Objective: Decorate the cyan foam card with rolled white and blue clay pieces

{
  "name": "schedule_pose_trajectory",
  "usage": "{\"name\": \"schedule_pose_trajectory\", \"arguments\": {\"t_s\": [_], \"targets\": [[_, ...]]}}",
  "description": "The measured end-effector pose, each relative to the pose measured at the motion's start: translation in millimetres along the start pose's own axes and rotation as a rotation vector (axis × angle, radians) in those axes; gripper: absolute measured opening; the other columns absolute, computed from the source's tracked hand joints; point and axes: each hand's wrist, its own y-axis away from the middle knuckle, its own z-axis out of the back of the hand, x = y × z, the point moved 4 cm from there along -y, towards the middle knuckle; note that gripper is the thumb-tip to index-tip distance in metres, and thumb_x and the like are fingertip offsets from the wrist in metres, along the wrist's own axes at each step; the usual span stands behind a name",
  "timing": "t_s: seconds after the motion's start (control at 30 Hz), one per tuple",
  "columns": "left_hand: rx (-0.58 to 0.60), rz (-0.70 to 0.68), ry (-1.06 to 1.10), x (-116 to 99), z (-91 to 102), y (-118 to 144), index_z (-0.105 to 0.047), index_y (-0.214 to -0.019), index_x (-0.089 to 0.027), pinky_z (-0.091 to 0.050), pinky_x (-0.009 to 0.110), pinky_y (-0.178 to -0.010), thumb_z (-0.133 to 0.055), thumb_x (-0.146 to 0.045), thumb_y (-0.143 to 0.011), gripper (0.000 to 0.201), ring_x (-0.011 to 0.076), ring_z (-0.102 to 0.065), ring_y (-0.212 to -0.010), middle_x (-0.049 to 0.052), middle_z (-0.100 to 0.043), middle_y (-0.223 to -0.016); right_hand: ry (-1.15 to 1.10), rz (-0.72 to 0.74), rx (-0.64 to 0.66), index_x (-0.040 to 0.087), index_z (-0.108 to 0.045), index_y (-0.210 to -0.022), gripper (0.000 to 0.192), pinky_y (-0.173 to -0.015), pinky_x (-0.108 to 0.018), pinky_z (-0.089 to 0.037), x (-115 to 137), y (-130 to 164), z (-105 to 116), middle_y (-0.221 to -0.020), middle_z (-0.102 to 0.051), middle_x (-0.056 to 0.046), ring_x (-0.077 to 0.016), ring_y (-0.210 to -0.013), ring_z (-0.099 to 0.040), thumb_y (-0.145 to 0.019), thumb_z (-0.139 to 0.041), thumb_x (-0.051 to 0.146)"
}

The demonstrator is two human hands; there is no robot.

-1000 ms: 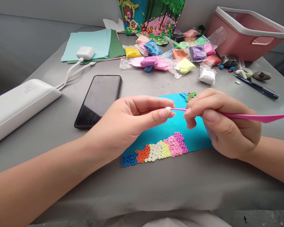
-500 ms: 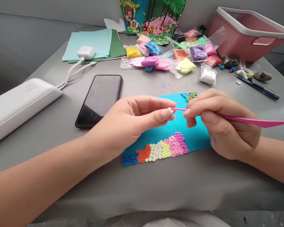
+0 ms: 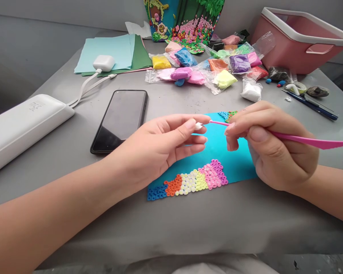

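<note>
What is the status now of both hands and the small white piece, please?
Left hand pinches small white piece. Right hand grips pink tool, tip just beside the piece. Both above blue sheet; nothing between.

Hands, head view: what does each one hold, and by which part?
The left hand pinches a tiny white clay bit between thumb and fingertip. The right hand grips a pink tool along its thin shaft, near the pointed end.

Tiny white clay bit [image 3: 198, 125] pinched at fingertips, pink tool [image 3: 288, 137] tip just beside, held level.
</note>
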Motion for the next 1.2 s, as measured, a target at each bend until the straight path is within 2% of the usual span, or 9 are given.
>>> {"name": "schedule_pose_trajectory", "arguments": {"t_s": [0.1,0.17,0.3,0.43,0.63,0.83,1.03,1.2], "targets": [[-0.041,0.087,0.135,0.2,-1.2,-2.4,-0.080,-0.089,-0.013,-0.060,0.018,-0.065,-0.055,-0.021,-0.102,0.029,0.0095,-0.067,-0.072,0.005,-0.072,-0.086,-0.007,0.007,0.023,0.023,-0.074,-0.102,0.022,-0.076,-0.038,-0.053,1.0,-0.5,0.2,-0.083,-0.068,-0.003,-0.0181,-0.073,-0.060,-0.102,-0.052,0.020],[-0.033,0.086,0.127,-1.7,-2.5,-2.7,-0.080,-0.088,-0.011,-0.053,0.016,-0.056,-0.057,-0.022,-0.100,0.028,0.0075,-0.059,-0.064,0.006,-0.071,-0.083,0.004,-0.003,0.053,0.025,-0.074,-0.102,0.023,-0.075,-0.038,-0.054,1.9,-1.3,0.4,-0.082,-0.068,-0.003,-0.0184,-0.074,-0.062,-0.102,-0.051,0.021],[0.019,0.041,-0.091,-4.9,-4.9,0.0,-0.081,-0.087,-0.014,-0.041,0.016,-0.051,-0.078,-0.034,-0.086,0.019,0.0064,-0.045,-0.061,0.003,-0.065,-0.075,0.005,0.024,0.151,0.025,-0.072,-0.106,0.025,-0.076,-0.037,-0.057,6.0,-3.6,-0.9,-0.088,-0.070,-0.004,-0.0186,-0.081,-0.068,-0.104,-0.048,0.019],[0.032,0.012,-0.323,-6.0,-4.8,3.8,-0.081,-0.079,-0.020,-0.034,0.020,-0.051,-0.086,-0.037,-0.076,0.018,0.0077,-0.038,-0.059,0.001,-0.064,-0.073,-0.005,0.061,0.222,0.024,-0.070,-0.109,0.027,-0.079,-0.035,-0.058,9.1,-6.2,-2.8,-0.093,-0.072,-0.004,-0.0171,-0.085,-0.069,-0.104,-0.045,0.015],[-0.010,-0.034,-0.334,-6.7,-0.3,3.6,-0.077,-0.074,-0.022,-0.032,0.021,-0.053,-0.084,-0.035,-0.076,0.015,0.0073,-0.038,-0.058,-0.001,-0.064,-0.075,0.010,0.063,0.196,0.022,-0.070,-0.107,0.025,-0.079,-0.035,-0.057,9.6,-5.6,-2.1,-0.092,-0.071,-0.005,-0.0178,-0.084,-0.068,-0.104,-0.046,0.015],[-0.044,-0.055,-0.258,-7.5,1.6,-0.2,-0.079,-0.076,-0.019,-0.031,0.022,-0.054,-0.078,-0.036,-0.083,0.018,0.0080,-0.038,-0.060,0.002,-0.066,-0.078,0.020,0.059,0.179,0.023,-0.071,-0.106,0.026,-0.077,-0.036,-0.056,8.6,-4.3,-1.6,-0.092,-0.072,-0.004,-0.0181,-0.081,-0.065,-0.102,-0.047,0.015],[-0.036,-0.039,-0.373,-7.3,1.5,0.6,-0.083,-0.084,-0.024,-0.030,0.026,-0.055,-0.083,-0.037,-0.078,0.014,0.0100,-0.037,-0.060,0.002,-0.071,-0.084,-0.006,0.060,0.179,0.025,-0.071,-0.107,0.026,-0.079,-0.036,-0.057,7.3,-5.2,-2.1,-0.093,-0.073,-0.004,-0.0185,-0.084,-0.068,-0.102,-0.048,0.015],[-0.053,-0.053,-0.379,-6.7,6.1,0.7,-0.082,-0.083,-0.027,-0.029,0.026,-0.055,-0.086,-0.035,-0.075,0.013,0.0106,-0.037,-0.060,0.000,-0.065,-0.076,0.028,0.056,0.165,0.027,-0.071,-0.105,0.025,-0.076,-0.037,-0.058,7.0,-4.7,-1.8,-0.092,-0.073,-0.003,-0.0189,-0.081,-0.068,-0.102,-0.048,0.017]]}}
